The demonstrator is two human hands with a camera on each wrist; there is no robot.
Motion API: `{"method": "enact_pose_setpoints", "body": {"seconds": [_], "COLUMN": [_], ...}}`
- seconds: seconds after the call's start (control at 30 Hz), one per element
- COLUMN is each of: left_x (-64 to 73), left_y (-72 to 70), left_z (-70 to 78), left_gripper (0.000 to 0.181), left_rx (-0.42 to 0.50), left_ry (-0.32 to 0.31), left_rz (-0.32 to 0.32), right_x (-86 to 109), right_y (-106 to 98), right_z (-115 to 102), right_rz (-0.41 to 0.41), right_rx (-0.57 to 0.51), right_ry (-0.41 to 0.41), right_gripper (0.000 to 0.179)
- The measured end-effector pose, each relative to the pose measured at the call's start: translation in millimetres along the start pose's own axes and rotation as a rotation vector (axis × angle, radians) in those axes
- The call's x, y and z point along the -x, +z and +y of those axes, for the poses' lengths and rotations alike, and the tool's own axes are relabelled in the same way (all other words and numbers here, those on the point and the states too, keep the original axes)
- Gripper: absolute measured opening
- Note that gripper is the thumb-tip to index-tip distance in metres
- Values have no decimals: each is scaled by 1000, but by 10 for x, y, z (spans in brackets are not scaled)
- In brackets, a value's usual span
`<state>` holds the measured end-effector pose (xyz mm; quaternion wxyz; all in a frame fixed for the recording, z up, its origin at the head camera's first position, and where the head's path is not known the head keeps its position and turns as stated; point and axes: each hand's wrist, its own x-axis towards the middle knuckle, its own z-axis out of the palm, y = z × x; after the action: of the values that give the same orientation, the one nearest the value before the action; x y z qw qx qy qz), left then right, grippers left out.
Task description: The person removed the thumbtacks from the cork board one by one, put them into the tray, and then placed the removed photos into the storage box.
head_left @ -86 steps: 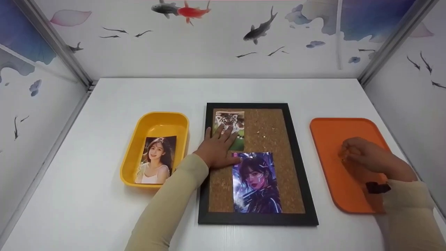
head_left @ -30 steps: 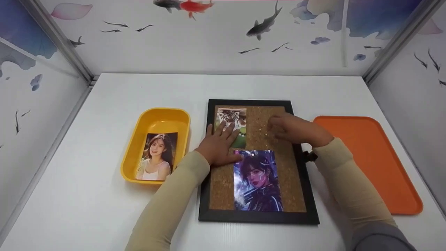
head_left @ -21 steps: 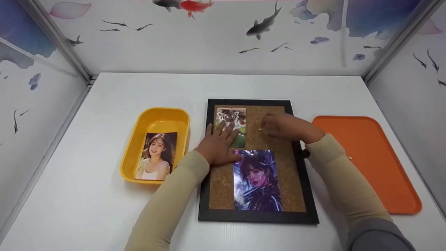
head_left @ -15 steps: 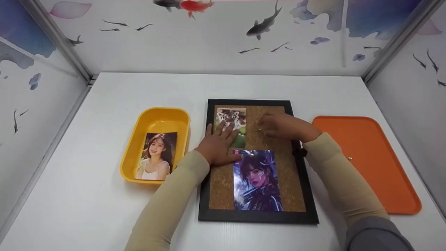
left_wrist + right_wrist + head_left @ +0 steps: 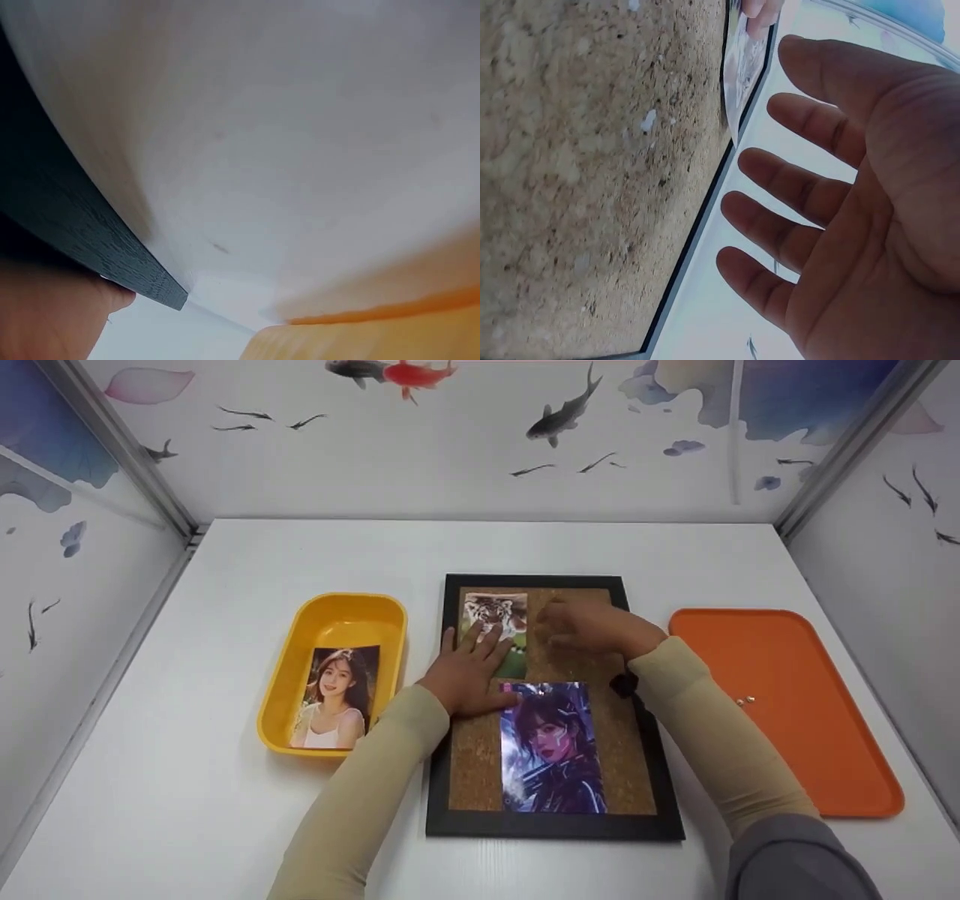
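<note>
My left hand point(image 5: 466, 679) lies with spread fingers on the tiger photo point(image 5: 513, 664), at the upper left of a black-framed cork board point(image 5: 480, 780). Its thumb reaches the top left corner of a purple portrait picture point(image 5: 555, 757), which has a small shiny spot at its top edge. Over the cork, just right of the tiger photo, is my right hand point(image 5: 592, 626). The right wrist view shows that hand's fingers point(image 5: 799, 180) loosely bent and apart, with nothing visible between them. In the left wrist view, part of the left hand point(image 5: 52, 311) shows by the frame's edge.
A yellow tub point(image 5: 281, 690) with a portrait photo point(image 5: 336, 697) in it stands on the left. On the right lies an orange tray point(image 5: 810, 720) bearing small shiny pieces point(image 5: 750, 699), partly beside the right sleeve. Printed panels enclose the white table point(image 5: 225, 585).
My right hand has moved left from the orange tray onto the cork, and further left towards the tiger photo. The small shiny pieces on the tray have come into sight. My left hand stays put.
</note>
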<state>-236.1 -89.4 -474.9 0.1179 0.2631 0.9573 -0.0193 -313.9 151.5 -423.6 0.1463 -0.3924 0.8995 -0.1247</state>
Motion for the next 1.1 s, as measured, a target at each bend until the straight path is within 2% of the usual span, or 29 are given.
{"method": "enact_pose_setpoints", "body": {"seconds": [0.27, 0.53, 0.87, 1.1], "left_x": [-2, -63, -7, 1], "left_y": [-1, 55, 0, -8], "left_z": [-10, -18, 13, 8], "left_gripper": [101, 102, 99, 99], "left_rx": [-5, -8, -6, -7], "left_ry": [-8, -21, -1, 2], "left_rz": [-4, -36, -1, -1], "right_x": [-162, -267, -309, -304], "right_y": [31, 85, 117, 140], "right_z": [-1, 52, 87, 79], "right_rz": [-30, -44, -14, -18], "right_rx": [36, -8, 55, 8], "right_ry": [35, 109, 92, 124], "right_gripper": [36, 40, 46, 47]}}
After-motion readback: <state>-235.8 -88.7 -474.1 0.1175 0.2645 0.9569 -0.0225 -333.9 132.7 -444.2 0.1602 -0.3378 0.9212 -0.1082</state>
